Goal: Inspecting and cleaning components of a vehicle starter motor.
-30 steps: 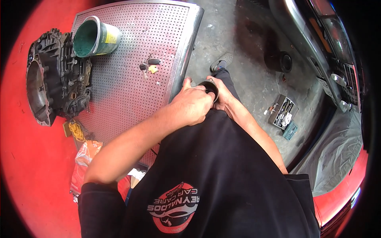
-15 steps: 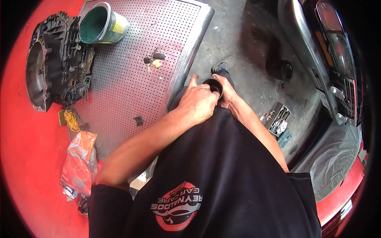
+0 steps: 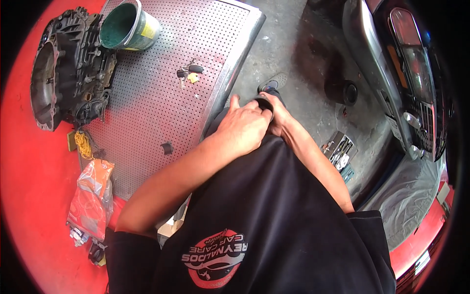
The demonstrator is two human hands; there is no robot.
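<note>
Close to my body at the centre, a dark, round, hollow metal part (image 3: 265, 101) is held between my two hands. My right hand (image 3: 280, 115) is closed round its outer side. From the other side my left hand (image 3: 244, 125) grips it, with bent fingers reaching over the rim into the opening and the thumb sticking up. The fingers hide most of the part's inside and lower end. A small curved dark shell, like a bearing shell (image 3: 167, 148), lies on the perforated metal tabletop (image 3: 161, 93) left of my hands.
A large engine or gearbox casing (image 3: 73, 68) and a green-lined bucket (image 3: 142, 32) stand at the far left. Keys (image 3: 188, 72) lie on the tabletop. An orange plastic bag (image 3: 90, 196) is at left. On the floor at right is a tool tray (image 3: 339, 149), beside a car (image 3: 416, 73).
My left fingers have shifted slightly over the part's opening, and the part appears tilted a little differently. Both hands keep their hold. The whole view has shifted slightly.
</note>
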